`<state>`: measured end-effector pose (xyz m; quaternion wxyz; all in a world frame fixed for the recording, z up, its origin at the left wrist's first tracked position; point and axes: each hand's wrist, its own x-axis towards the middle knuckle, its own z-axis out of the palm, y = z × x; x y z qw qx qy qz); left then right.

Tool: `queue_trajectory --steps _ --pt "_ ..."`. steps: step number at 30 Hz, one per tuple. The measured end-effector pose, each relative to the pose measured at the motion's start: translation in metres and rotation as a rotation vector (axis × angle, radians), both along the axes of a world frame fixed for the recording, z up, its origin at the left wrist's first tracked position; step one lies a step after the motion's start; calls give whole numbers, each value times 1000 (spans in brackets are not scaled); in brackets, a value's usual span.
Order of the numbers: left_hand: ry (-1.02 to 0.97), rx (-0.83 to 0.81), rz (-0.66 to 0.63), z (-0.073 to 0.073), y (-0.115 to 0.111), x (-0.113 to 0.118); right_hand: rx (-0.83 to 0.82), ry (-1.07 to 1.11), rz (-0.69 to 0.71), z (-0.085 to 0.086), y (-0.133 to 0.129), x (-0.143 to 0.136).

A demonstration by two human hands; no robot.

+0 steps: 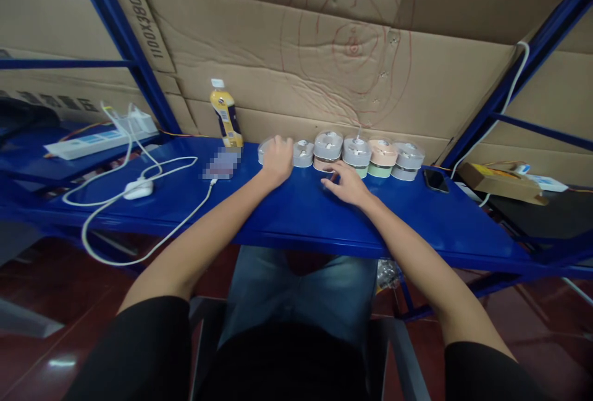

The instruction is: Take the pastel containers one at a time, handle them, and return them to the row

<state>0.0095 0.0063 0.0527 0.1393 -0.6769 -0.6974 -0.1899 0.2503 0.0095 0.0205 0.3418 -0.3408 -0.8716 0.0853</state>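
A row of round, clear-lidded boxes stands along the back of the blue table. My left hand is closed around the leftmost clear-lidded box, and its fingers hide most of it. Just right of it sits a single grey box. My right hand is open, thumb and fingers apart, in front of a brown-based stack. Further right are a grey-and-green stack, a peach-and-green stack and a grey stack. What the boxes contain is too small to make out.
A yellow drink bottle stands behind a blurred-out phone on a white cable. A dark phone lies at the right. Power strip at left; cardboard box at right. Cardboard panels back the table.
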Motion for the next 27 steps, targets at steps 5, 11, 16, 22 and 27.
queue_trajectory --steps 5,11,16,22,27 --pt "-124 -54 214 -4 21 -27 6 -7 4 2 -4 -1" --pt "-241 -208 274 -6 20 -39 5 -9 -18 1 -1 4" --pt "-136 -192 256 -7 -50 -27 8 6 -22 2 -4 0" --pt "-217 -266 -437 -16 -98 -25 54 13 173 9 -22 -8" --pt "-460 -210 -829 -32 -70 -12 -59 -109 238 9 -26 -8"
